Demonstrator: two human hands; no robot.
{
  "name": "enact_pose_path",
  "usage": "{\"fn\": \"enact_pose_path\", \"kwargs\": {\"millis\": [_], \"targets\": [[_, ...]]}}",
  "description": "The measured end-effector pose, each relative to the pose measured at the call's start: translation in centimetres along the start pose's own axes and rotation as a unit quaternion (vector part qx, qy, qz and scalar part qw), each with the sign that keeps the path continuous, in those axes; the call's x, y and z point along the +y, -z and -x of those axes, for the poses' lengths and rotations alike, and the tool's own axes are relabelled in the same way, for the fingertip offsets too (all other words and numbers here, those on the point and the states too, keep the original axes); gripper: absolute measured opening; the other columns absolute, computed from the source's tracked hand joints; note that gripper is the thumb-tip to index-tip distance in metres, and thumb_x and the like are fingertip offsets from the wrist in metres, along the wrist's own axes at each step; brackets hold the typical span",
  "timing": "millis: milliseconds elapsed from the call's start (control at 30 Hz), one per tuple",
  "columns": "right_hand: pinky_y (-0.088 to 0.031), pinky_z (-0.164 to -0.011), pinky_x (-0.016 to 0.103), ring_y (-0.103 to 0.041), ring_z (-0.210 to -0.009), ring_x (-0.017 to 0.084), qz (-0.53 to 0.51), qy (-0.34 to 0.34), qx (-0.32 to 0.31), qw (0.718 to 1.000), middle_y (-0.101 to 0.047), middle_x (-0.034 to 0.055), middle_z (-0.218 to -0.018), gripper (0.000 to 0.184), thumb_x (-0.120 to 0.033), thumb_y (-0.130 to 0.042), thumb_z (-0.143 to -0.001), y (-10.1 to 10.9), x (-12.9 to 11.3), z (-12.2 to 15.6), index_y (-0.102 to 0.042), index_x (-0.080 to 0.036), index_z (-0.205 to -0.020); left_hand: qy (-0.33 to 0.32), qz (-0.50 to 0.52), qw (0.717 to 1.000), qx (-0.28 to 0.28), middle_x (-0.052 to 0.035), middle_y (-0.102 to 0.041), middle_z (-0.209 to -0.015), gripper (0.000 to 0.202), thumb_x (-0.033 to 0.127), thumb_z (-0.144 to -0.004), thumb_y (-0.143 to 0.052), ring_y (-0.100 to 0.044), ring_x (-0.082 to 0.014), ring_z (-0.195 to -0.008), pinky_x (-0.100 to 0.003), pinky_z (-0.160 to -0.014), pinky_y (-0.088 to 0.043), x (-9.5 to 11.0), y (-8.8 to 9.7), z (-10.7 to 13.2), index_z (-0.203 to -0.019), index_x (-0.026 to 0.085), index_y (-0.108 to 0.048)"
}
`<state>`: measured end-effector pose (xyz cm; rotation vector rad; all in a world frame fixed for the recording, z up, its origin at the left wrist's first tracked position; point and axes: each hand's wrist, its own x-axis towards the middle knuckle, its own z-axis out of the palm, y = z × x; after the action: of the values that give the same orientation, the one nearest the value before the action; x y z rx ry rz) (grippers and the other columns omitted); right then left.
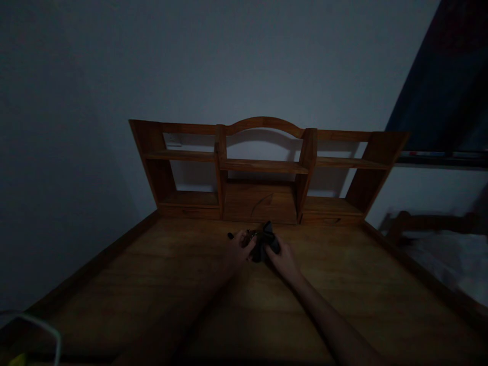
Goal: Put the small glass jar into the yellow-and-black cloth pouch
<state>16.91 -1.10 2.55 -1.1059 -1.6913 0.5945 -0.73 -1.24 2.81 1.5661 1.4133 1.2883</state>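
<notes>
Out over the middle of the wooden desk (pixel 183 284), both my hands are together in dim light. My right hand (pixel 284 258) is closed on a dark grey cloth (pixel 260 252), which bunches up and spreads between the hands. My left hand (pixel 239 248) grips a small dark brown object (pixel 249 237) with a few shiny spots, pressed close against the cloth. A dark rounded tip (pixel 230 235) pokes out to the left of my left fingers. Shadow and the fingers hide the object's shape, so I cannot make out its kind.
A wooden shelf unit (pixel 263 165) with an arched top and small drawers (pixel 331 219) stands along the back of the desk, against a wall. Raised edges border the desk's sides. A pale cable (pixel 46 325) curves at the lower left. White bedding (pixel 438 254) lies beyond the right edge.
</notes>
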Motion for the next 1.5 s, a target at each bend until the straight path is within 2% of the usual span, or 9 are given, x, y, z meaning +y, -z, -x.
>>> {"fn": "enact_pose_path", "kwargs": {"millis": [167,300,467,1167,1500], "targets": [[-0.054,-0.079,0.033,-0.069,-0.087,0.024,0.003,0.005,-0.024,1.0,-0.074,0.0057,-0.099,0.038,-0.027,-0.06,-0.081,0.0,-0.1,0.2,-0.063,-0.022,-0.118,-0.082,-0.078,0.993,0.024,0.0022,-0.064,-0.074,0.028,0.048,-0.084,-0.058,-0.062,-0.0128,-0.066,-0.022,-0.058,-0.045,0.5,0.1,0.5,-0.084,0.021,-0.051],[-0.054,-0.077,0.033,-0.069,-0.084,0.024,0.023,0.017,-0.042,0.999,-0.073,0.0056,-0.097,0.039,-0.024,-0.058,-0.082,0.2,0.0,0.3,-0.061,-0.023,-0.122,-0.106,-0.119,0.987,0.015,0.0004,-0.065,-0.079,0.028,0.047,-0.083,-0.059,-0.062,-0.0142,-0.07,-0.023,-0.062,-0.044,0.9,0.1,1.1,-0.088,0.021,-0.051],[-0.053,-0.081,0.033,-0.068,-0.09,0.023,0.03,0.045,-0.054,0.997,-0.072,0.0055,-0.104,0.04,-0.022,-0.056,-0.084,0.3,0.0,0.3,-0.058,-0.022,-0.124,-0.105,-0.17,0.98,0.008,-0.0004,-0.064,-0.081,0.027,0.046,-0.082,-0.061,-0.062,-0.0155,-0.071,-0.024,-0.062,-0.042,1.7,0.4,1.5,-0.089,0.022,-0.05],[-0.053,-0.08,0.034,-0.069,-0.089,0.024,0.034,0.036,-0.045,0.998,-0.073,0.0061,-0.103,0.041,-0.023,-0.057,-0.084,0.1,0.7,0.3,-0.058,-0.022,-0.125,-0.111,-0.179,0.978,0.004,-0.0007,-0.066,-0.084,0.028,0.048,-0.083,-0.06,-0.062,-0.0153,-0.072,-0.024,-0.061,-0.042,1.7,0.4,1.4,-0.089,0.022,-0.051],[-0.053,-0.087,0.038,-0.068,-0.101,0.025,0.021,0.042,-0.015,0.999,-0.07,0.0062,-0.114,0.053,-0.023,-0.058,-0.084,-0.2,1.2,0.2,-0.048,-0.025,-0.135,-0.112,-0.211,0.971,0.014,0.0003,-0.065,-0.08,0.031,0.051,-0.081,-0.061,-0.063,-0.015,-0.069,-0.023,-0.059,-0.041,1.9,0.2,1.3,-0.087,0.022,-0.051]]}}
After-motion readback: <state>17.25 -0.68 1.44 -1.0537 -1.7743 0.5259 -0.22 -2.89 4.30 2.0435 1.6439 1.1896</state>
